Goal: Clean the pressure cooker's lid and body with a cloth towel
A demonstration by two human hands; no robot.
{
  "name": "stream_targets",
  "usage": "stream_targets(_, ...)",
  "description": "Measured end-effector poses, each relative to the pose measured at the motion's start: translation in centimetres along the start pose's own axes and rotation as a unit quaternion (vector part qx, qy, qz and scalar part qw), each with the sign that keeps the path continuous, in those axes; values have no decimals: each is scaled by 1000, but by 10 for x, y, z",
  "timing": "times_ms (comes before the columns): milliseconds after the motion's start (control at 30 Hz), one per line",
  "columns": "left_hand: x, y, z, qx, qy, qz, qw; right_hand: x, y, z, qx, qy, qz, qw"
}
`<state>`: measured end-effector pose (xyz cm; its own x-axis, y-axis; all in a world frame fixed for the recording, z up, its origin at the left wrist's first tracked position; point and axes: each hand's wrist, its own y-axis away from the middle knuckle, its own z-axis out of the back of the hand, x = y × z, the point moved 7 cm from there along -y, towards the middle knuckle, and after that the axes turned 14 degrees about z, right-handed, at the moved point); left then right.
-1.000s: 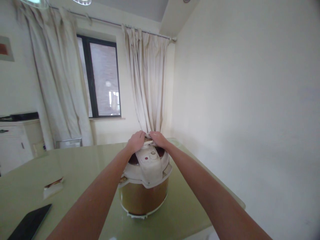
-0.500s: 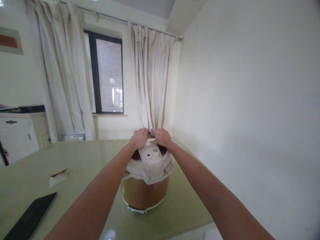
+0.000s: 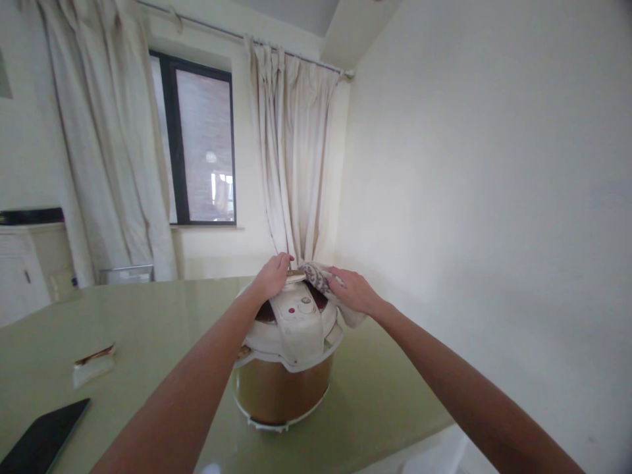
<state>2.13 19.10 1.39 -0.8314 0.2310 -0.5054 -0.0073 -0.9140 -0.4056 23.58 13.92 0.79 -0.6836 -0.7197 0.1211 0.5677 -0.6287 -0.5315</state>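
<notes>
A pressure cooker [image 3: 282, 392] with a gold-brown body and a white lid [image 3: 297, 329] stands upright on the table before me. The lid carries a dial and a small red button on its front panel. My left hand [image 3: 273, 276] is closed on the far top of the lid, by its handle; the fingertips are partly hidden. A pale cloth [image 3: 316, 273] with a dark pattern lies bunched over the right of the lid. My right hand [image 3: 353, 289] is closed on this cloth, which hangs down past the lid's right edge.
A dark phone [image 3: 47, 434] lies on the green glossy table [image 3: 162, 322] at the left front. Beyond it is a small clear packet [image 3: 93, 364]. A wall [image 3: 469, 197] runs close along the right. Curtains [image 3: 296, 151] and a window stand at the back.
My right hand has moved right and slightly down off the lid's top, drawing the cloth out into view. My left hand stays at the top of the lid. The view has shifted a little.
</notes>
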Motion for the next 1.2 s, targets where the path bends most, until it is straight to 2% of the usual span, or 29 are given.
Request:
stream_targets(133, 2, -1, -1, 20, 60, 23, 998, 33, 27, 15, -29, 7, 63, 998)
stream_targets(233, 5, -2, -3, 35, 117, 42, 992, 49, 15, 15, -50, 21, 76, 996)
stream_targets(333, 7, -2, -3, 37, 145, 59, 987, 39, -16, 4, -41, -1, 46, 998)
stream_targets(467, 8, 1, -2, 38, 160, 66, 984, 10, -52, -21, 25, -40, -13, 999)
stream_targets(633, 9, 6, 1, 54, 200, 38, 978, -4, -67, -34, 46, -50, -33, 997)
stream_targets(767, 8, 7, 1, 66, 212, 26, 975, 5, -52, -30, 34, -61, -14, 997)
stream_targets(967, 5, 11, 5, 49, 196, 37, 979, 44, 8, -3, 14, -136, 103, 985)
stream_targets(1033, 5, 11, 6, 44, 185, 43, 981, 49, 20, 2, 5, -137, 111, 984)
stream_targets(1100, 8, 10, 5, 41, 173, 53, 983, 45, 20, 1, -4, -131, 97, 987)
stream_targets(1200, 11, 7, 3, 46, 166, 59, 983, 29, -1, -8, -7, -116, 61, 991)
